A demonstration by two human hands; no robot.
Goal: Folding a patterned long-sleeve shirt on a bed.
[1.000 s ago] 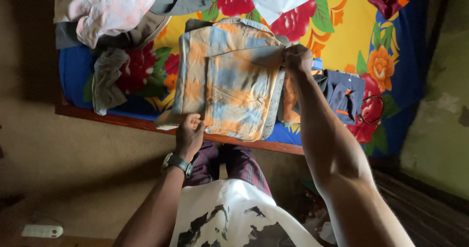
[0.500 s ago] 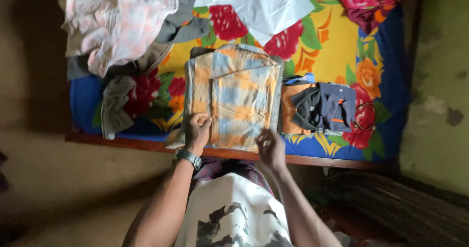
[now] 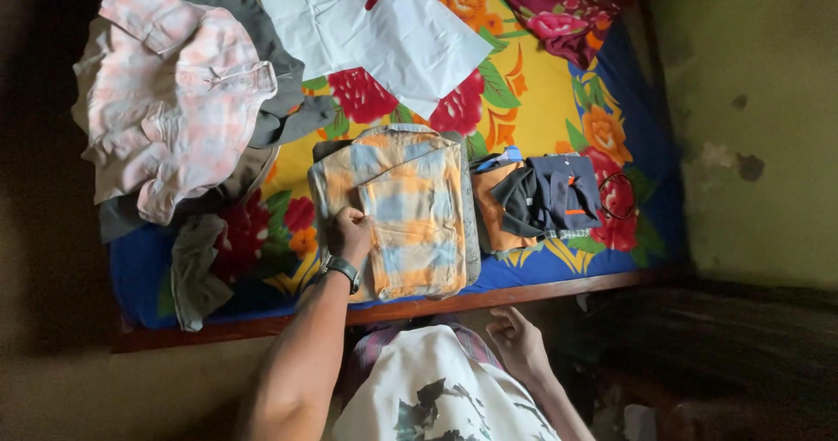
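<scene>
Risk noted: one folded orange-and-blue plaid shirt [image 3: 410, 210], near bed edge [image 3: 489, 297], pinned only at its left fold by closed left hand [image 3: 351, 234], could spring open or slide off; right hand [image 3: 517, 341] loosely curled, empty, below edge; one dark folded stack [image 3: 546, 198] beside, one loose pile [image 3: 175, 118] left.

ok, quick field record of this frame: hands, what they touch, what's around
left hand: pressed on the folded orange-and-blue plaid shirt, at its left edge
right hand: off the bed, below the wooden bed edge, holding nothing
surface: floral bedsheet
right of shirt: folded dark garment stack
left of shirt: loose pink-and-white shirt on a clothes pile
above shirt: white garment
</scene>
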